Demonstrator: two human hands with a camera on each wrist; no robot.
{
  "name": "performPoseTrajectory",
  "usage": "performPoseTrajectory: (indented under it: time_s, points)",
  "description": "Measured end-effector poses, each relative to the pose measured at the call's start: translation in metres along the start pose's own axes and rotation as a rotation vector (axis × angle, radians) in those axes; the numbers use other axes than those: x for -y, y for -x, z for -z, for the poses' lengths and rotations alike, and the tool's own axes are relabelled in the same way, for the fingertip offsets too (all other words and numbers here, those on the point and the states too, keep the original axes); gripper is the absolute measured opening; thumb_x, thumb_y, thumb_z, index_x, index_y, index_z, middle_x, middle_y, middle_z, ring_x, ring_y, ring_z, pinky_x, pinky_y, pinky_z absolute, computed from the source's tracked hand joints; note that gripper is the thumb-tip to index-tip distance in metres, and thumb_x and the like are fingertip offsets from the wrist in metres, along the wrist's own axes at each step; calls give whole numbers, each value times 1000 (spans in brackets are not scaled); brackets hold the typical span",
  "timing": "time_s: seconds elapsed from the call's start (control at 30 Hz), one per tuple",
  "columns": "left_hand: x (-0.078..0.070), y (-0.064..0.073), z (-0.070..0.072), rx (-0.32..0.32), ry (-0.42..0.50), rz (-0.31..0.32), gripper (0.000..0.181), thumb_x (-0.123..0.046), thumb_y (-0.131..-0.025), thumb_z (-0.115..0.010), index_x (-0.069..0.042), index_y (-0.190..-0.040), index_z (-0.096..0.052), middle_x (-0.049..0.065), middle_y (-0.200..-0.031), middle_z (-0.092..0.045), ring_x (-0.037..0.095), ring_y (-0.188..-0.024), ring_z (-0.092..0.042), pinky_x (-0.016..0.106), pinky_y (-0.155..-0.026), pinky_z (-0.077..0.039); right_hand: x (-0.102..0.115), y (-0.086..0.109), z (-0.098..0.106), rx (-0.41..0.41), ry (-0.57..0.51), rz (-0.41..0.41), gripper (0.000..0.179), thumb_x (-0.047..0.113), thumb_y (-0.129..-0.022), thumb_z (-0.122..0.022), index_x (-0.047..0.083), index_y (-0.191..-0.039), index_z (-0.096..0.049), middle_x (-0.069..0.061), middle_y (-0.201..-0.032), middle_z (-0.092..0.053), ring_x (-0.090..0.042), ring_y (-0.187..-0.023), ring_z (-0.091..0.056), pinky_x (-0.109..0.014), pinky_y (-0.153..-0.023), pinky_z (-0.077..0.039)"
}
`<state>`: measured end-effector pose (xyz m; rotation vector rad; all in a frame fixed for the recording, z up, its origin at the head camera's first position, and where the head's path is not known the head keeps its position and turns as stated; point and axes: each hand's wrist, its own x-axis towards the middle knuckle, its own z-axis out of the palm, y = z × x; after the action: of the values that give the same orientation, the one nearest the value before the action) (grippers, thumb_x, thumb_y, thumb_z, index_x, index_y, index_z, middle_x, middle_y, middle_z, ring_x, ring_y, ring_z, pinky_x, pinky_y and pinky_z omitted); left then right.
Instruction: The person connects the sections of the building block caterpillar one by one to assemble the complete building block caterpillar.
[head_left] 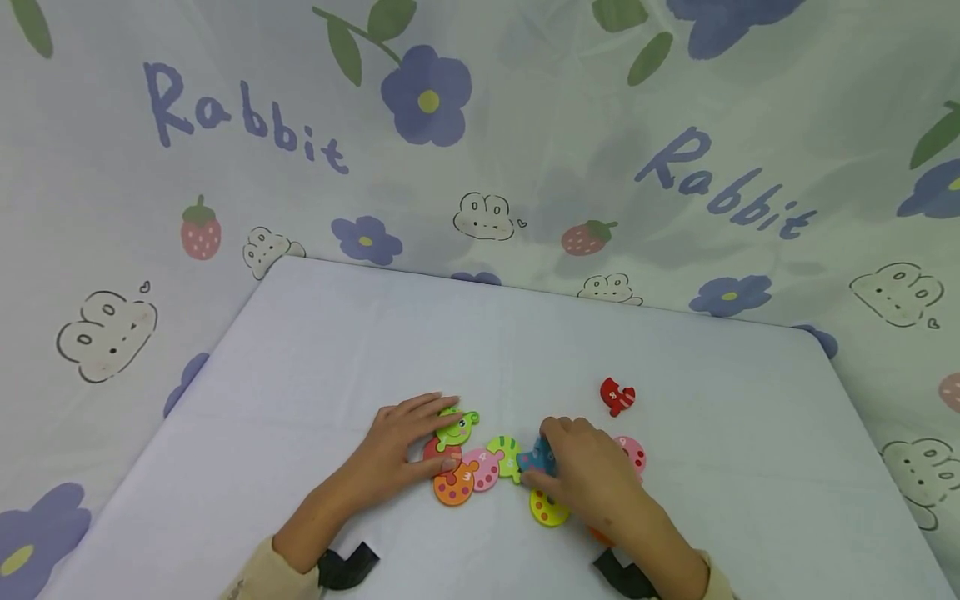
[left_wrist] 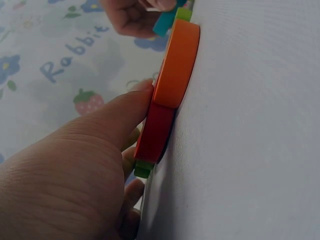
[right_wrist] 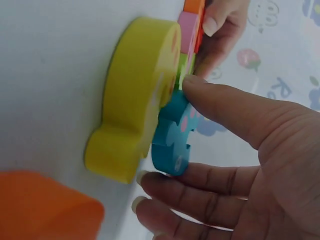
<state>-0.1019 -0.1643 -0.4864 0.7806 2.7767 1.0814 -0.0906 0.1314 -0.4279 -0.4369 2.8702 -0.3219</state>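
A row of wooden caterpillar puzzle pieces lies on the white table. My left hand (head_left: 397,446) rests at its left end, fingers over the green head (head_left: 461,432) and thumb pressing the red piece (left_wrist: 155,132). Orange (head_left: 453,490), pink (head_left: 483,472) and green (head_left: 507,450) pieces continue the row, linked together. My right hand (head_left: 596,468) pinches a blue piece (right_wrist: 172,131) between thumb and fingers, by the green piece's right edge. Whether the two interlock is unclear. Close below the right hand lies a yellow piece (head_left: 549,508).
A red piece (head_left: 617,397) lies alone farther back. Beyond the right hand is a pink spotted piece (head_left: 634,452), partly covered. An orange piece (right_wrist: 45,207) sits near the right wrist. Patterned cloth (head_left: 525,150) hangs behind the table (head_left: 337,333).
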Motion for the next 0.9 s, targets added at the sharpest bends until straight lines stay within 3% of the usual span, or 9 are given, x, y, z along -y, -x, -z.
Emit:
performPoseTrajectory:
  time_s: [0.53,0.9]
  points:
    - [1,0,0,-7,1,-8,65,-53,-92,-76,-27,-150,-61,-9,-161,-46,21,-153,-33,55,-107,-30,8,5,1,83,-14,15,70,56,-74,-91,10,-123,-69,-3,-105,-69,-18,-89,-59,-43,-79,-58]
    - [-1,0,1,-2,-16,2,66,-56,-93,-74,-26,-150,-60,-9,-161,-46,22,-153,-33,57,-108,-30,17,11,0,125,-7,92,69,57,-76,-89,9,-120,-70,0,-98,-68,-15,-83,-57,-38,-76,-57]
